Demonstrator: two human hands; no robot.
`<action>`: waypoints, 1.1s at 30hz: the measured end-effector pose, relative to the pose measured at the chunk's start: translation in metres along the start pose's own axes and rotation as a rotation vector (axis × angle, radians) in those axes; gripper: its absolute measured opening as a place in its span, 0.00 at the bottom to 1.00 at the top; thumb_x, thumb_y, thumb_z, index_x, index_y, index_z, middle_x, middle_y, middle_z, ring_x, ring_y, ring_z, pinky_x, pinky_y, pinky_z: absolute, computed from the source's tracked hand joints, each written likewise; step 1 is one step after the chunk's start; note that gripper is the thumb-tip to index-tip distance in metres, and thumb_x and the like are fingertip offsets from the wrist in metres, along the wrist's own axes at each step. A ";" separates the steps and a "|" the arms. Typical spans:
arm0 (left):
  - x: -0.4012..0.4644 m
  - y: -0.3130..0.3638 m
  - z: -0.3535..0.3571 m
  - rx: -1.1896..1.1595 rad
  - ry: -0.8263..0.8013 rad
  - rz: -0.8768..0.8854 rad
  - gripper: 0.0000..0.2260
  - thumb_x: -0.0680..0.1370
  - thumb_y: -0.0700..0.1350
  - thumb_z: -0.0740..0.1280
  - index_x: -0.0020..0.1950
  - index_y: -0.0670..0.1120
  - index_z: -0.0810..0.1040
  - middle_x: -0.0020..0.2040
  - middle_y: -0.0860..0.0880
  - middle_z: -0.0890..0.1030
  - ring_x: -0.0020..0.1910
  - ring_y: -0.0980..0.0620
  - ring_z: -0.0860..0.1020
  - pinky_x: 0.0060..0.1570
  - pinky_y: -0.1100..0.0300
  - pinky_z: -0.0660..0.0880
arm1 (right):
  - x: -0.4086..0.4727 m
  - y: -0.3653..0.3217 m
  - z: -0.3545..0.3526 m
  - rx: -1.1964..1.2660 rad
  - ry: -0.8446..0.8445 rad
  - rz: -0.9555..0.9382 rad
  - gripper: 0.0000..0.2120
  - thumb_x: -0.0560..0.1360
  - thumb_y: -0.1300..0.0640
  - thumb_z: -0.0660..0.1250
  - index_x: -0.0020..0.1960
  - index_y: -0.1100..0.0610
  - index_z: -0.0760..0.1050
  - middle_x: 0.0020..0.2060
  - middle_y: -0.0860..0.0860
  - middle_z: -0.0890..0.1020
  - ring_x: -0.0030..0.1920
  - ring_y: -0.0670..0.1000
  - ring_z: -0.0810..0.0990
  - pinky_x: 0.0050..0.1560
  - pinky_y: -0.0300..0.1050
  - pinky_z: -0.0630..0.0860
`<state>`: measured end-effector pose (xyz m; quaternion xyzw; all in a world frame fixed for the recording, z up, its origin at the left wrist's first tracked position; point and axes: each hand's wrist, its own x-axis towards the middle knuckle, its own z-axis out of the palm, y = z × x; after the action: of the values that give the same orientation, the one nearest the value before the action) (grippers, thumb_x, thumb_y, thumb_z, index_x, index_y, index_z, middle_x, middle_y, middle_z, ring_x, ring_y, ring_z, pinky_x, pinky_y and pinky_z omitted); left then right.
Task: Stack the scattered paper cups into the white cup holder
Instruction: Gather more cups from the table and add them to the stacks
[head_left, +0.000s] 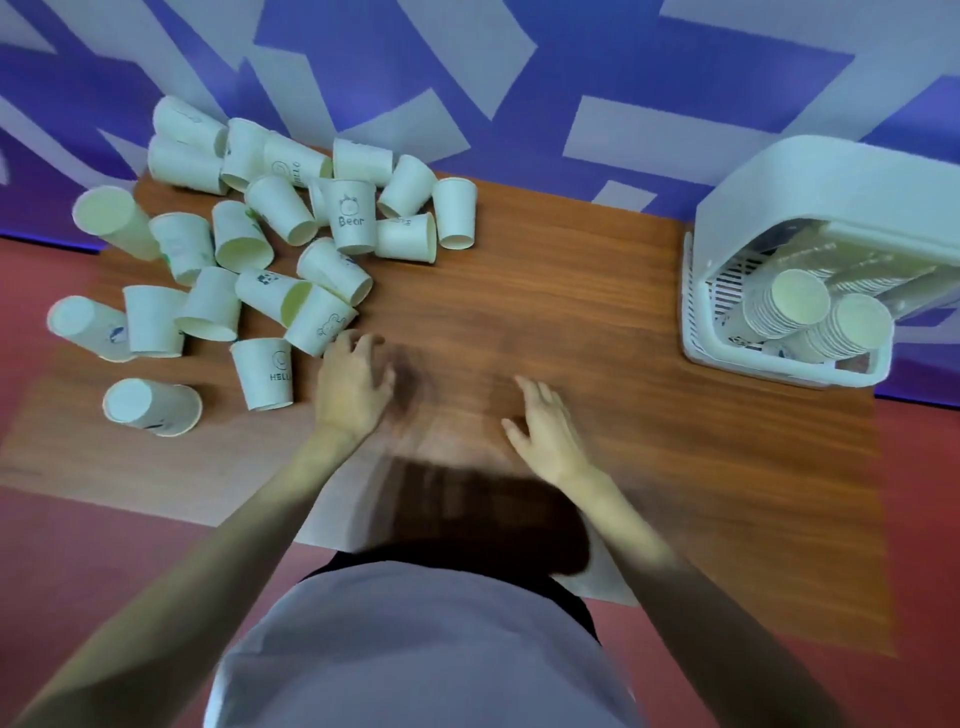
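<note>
Several white paper cups (353, 215) lie scattered over the left half of the wooden table (571, 291), some upright, some upside down, some on their sides. The white cup holder (717, 358) stands at the right edge with two stacks of cups (797, 304) leaning inside it. My left hand (353, 384) hovers with fingers apart beside a tipped cup with a bear drawing (319, 325) and an upside-down "HELLO" cup (265, 374), holding nothing. My right hand (545, 431) is over the bare table middle, fingers spread and holding nothing.
A purple and white patterned wall rises behind the table. Red floor shows at the left and right. My own torso in a light shirt fills the lower middle of the view. One cup (150, 405) lies alone near the front left.
</note>
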<state>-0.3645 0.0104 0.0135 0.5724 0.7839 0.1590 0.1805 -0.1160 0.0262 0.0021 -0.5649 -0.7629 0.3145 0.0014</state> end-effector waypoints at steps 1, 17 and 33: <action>-0.001 -0.018 -0.008 -0.008 0.006 -0.029 0.18 0.71 0.40 0.69 0.60 0.38 0.75 0.57 0.37 0.74 0.56 0.38 0.72 0.55 0.46 0.72 | 0.007 -0.017 0.005 -0.001 -0.023 -0.026 0.29 0.79 0.54 0.62 0.75 0.59 0.56 0.70 0.58 0.66 0.71 0.59 0.64 0.71 0.52 0.61; 0.024 -0.142 -0.066 -0.049 -0.066 -0.030 0.21 0.71 0.37 0.69 0.64 0.41 0.73 0.62 0.42 0.72 0.53 0.39 0.76 0.45 0.47 0.76 | 0.136 -0.188 0.019 0.008 -0.138 -0.257 0.30 0.78 0.58 0.63 0.76 0.58 0.55 0.71 0.55 0.64 0.62 0.55 0.73 0.60 0.51 0.73; 0.007 -0.147 -0.066 -0.085 -0.161 0.000 0.12 0.71 0.33 0.66 0.54 0.39 0.77 0.49 0.40 0.75 0.46 0.39 0.75 0.41 0.49 0.73 | 0.147 -0.192 0.061 0.262 -0.096 -0.021 0.14 0.75 0.63 0.65 0.61 0.60 0.72 0.53 0.58 0.79 0.52 0.56 0.79 0.53 0.56 0.77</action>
<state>-0.5206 -0.0292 0.0038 0.5754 0.7592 0.1458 0.2671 -0.3562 0.0924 -0.0059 -0.5361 -0.7204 0.4381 0.0421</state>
